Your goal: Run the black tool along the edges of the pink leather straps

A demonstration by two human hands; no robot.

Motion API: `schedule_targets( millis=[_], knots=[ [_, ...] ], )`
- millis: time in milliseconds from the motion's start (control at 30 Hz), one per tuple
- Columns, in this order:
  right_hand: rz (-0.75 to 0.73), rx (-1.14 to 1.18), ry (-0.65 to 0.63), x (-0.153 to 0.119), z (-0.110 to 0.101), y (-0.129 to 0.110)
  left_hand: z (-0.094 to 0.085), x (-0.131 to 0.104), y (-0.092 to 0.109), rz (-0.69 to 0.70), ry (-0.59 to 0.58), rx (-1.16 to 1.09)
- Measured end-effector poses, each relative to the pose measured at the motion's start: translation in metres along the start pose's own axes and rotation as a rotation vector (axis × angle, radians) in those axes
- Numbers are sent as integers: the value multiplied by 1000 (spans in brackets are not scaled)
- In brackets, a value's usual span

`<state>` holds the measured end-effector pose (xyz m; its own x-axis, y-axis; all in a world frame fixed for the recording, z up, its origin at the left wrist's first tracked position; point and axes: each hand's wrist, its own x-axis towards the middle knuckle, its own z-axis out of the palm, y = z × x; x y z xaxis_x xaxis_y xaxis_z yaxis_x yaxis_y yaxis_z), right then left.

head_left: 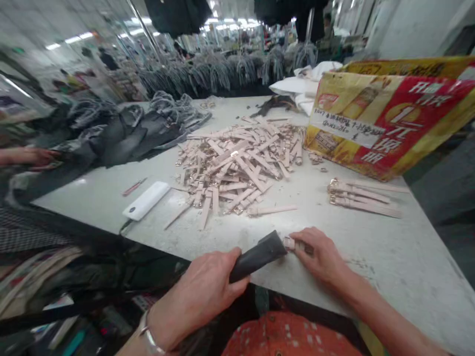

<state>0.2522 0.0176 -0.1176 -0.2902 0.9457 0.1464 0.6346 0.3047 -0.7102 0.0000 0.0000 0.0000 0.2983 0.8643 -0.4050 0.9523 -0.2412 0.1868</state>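
Observation:
My left hand (pixel 204 279), wearing a metal bracelet, is closed around a dark grey, blunt-ended bar-like object (pixel 261 256); I cannot make out its exact kind. Its end points right and lies close to a small pale strap piece (pixel 288 243). My right hand (pixel 321 254) pinches that pale strap near the table's front edge, and most of it is hidden by the fingers. Beyond both hands lies a large heap of pale pink buckle straps (pixel 237 165). A single loose strap (pixel 276 210) rests in front of the heap.
On the right, a small group of buckle straps (pixel 367 198) lies near a yellow and red carton (pixel 356 123). A white power bank-like device (pixel 146 201) and a thin red tool (pixel 134 187) lie left. Dark garments (pixel 129 131) cover the far left, near another person's hand (pixel 35 156).

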Motion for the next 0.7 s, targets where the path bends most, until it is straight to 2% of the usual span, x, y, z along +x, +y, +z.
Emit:
schedule_targets(
  millis=[133,233,333,433,600,700],
  knots=[
    [-53,53,-89,5,4,-13,-7,-1,3,17,12,-22],
    [-33,84,-82,7,8,-16,-6,0,0,28,30,-1],
    [23,91,-60,10,7,-18,-4,-1,-8,-17,55,4],
    [42,118,-111,16,4,-24,-5,-4,-15,-71,71,-44],
    [-100,262,-268,28,6,-39,-13,-15,-22,-113,79,-112],
    [-104,143,-289,27,12,-39,-12,-22,-27,-128,72,-107]
  ],
)
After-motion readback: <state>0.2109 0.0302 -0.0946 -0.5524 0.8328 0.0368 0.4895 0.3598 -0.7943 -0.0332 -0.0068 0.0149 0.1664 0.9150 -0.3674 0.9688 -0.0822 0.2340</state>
